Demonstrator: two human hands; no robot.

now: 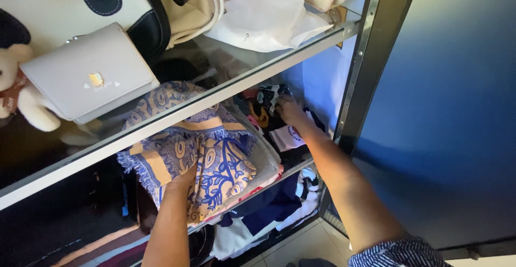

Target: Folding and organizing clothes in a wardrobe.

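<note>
We count one folded blue-and-tan paisley cloth with fringed edges (201,148) on the middle shelf, atop a stack of folded garments. Our left hand (185,178) lies flat on its front edge, fingers pressed together. Our right hand (290,111) reaches deep into the shelf, fingers curled onto a dark patterned bundle of clothing (269,97). Above, one glass shelf (226,62) carries one grey rectangular wallet (88,73) and one white cloth bag (266,19).
</note>
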